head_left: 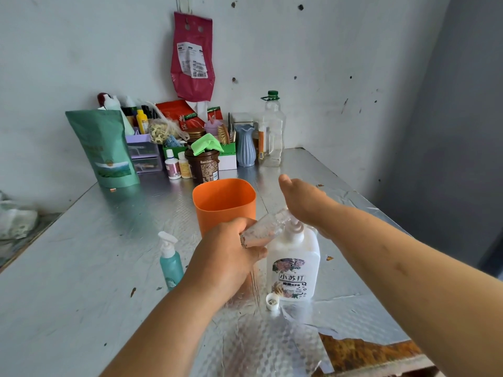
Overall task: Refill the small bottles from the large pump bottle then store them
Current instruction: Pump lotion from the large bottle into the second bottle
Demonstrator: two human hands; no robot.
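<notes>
In the lower middle of the frame the left hand [228,254] grips a small clear bottle [268,228], fingers curled round its lower part. The bottle is tilted, its open end up against the spout of the large white pump bottle [295,268], which stands upright on the silvery surface [95,268] right of centre. The right hand [304,202] lies flat over the pump head, fingers straight and thumb spread, holding nothing. A small white cap [272,302] lies just beside the pump bottle's base. A teal bottle [170,263] with a white pump top stands left of the left hand. An orange cup [224,205] stands just behind the left hand. At the upper centre, a green pouch [106,148], a blue vase [245,145] and a clear jug [272,131] stand against the wall.
</notes>
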